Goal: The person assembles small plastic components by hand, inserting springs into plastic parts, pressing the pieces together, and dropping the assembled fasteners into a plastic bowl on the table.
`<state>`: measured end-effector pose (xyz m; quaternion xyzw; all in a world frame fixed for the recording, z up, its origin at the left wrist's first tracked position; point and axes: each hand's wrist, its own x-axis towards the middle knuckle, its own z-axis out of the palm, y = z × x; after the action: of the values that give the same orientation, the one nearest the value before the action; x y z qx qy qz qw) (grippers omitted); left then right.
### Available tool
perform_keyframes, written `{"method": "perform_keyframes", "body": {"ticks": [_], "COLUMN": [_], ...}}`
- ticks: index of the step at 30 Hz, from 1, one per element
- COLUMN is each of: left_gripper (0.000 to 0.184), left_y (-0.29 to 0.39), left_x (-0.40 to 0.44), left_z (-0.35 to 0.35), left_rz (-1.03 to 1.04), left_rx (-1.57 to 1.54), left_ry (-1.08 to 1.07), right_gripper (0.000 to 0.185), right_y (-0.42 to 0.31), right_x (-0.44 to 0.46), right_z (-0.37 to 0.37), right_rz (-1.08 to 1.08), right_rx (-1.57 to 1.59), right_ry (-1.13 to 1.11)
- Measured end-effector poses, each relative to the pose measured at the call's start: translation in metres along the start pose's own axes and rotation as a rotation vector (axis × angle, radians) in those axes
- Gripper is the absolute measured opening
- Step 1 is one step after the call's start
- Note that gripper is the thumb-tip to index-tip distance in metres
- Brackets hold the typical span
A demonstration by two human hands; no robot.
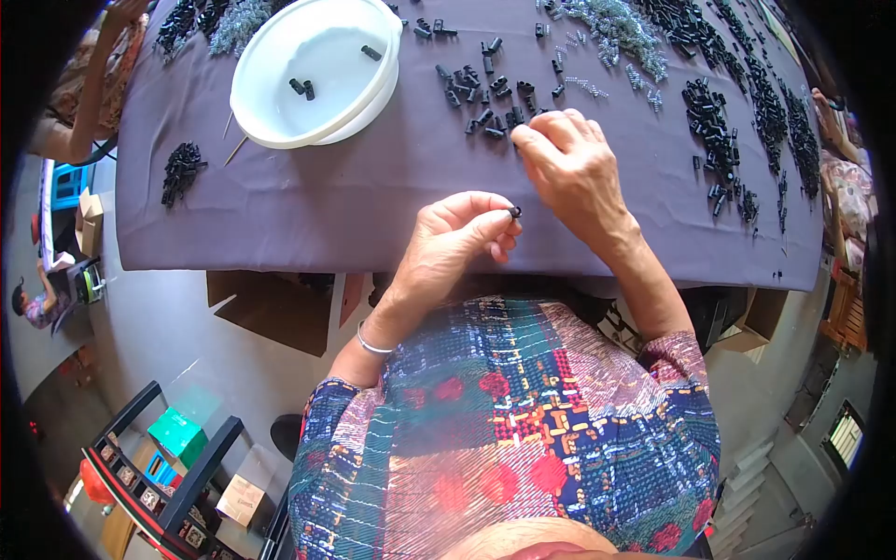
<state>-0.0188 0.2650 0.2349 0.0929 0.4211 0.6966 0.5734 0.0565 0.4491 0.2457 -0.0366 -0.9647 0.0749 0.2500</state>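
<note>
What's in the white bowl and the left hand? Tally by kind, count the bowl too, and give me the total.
White bowl: 1
Black pieces inside it: 3
Black piece held in the left hand: 1
Total: 5

Open cardboard box (289,319), grey floor (229,369), teal box (177,436) between dark rails (201,471), small carton (241,500) nearby, distant person (42,304) at left, wooden furniture (845,313) at right.

A small black piece (515,213) sits pinched in the left fingers (488,225), right of the round white plastic bowl (385,96); short black tubular pieces (488,65) lie scattered beside that bowl.
</note>
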Motion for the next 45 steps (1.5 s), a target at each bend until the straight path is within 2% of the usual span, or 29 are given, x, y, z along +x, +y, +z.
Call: {"method": "perform_keyframes", "body": {"ticks": [6,9,10,13,14,18,24,28,31,39,45], "left_gripper": [0.017,0.017,0.017,0.017,0.017,0.017,0.017,0.018,0.021,0.021,0.02], "left_y": [-0.003,-0.004,-0.003,-0.002,-0.001,-0.001,0.002,0.001,-0.001,-0.003,-0.006], "left_x": [0.001,0.002,0.003,0.001,0.001,0.0,0.002,0.002,0.002,0.003,0.005], "left_z": [-0.004,-0.004,-0.005,-0.004,-0.003,0.001,0.019,0.027,0.03,0.034,0.033], "left_rz": [0.001,0.006,0.003,-0.012,-0.011,0.008,0.103,0.086,0.094,0.153,0.206], "left_rx": [-0.017,-0.05,-0.065,-0.097,-0.099,-0.06,0.058,0.057,0.055,0.076,0.139], "left_ry": [-0.012,-0.02,-0.013,0.012,0.02,0.073,0.102,0.109,0.085,0.105,0.121], "right_gripper": [0.014,0.014,0.016,0.016,0.014,0.014,0.018,0.02,0.021,0.022,0.02], "right_y": [0.003,0.007,0.007,-0.003,-0.003,-0.021,-0.039,-0.041,-0.043,-0.044,-0.046], "right_x": [0.01,0.01,0.009,0.002,-0.007,-0.028,-0.038,-0.043,-0.047,-0.047,-0.046], "right_z": [0.013,0.014,0.01,-0.016,-0.017,-0.029,-0.043,-0.045,-0.042,-0.035,-0.035], "right_rz": [-0.091,-0.07,-0.024,0.455,0.649,0.81,0.697,0.663,0.587,0.547,0.601], "right_rx": [-0.119,0.031,0.207,0.791,1.163,1.294,1.129,1.039,0.926,0.883,0.904], "right_ry": [-0.151,-0.053,-0.006,-0.113,-0.113,0.002,0.192,0.305,0.339,0.364,0.338]}}
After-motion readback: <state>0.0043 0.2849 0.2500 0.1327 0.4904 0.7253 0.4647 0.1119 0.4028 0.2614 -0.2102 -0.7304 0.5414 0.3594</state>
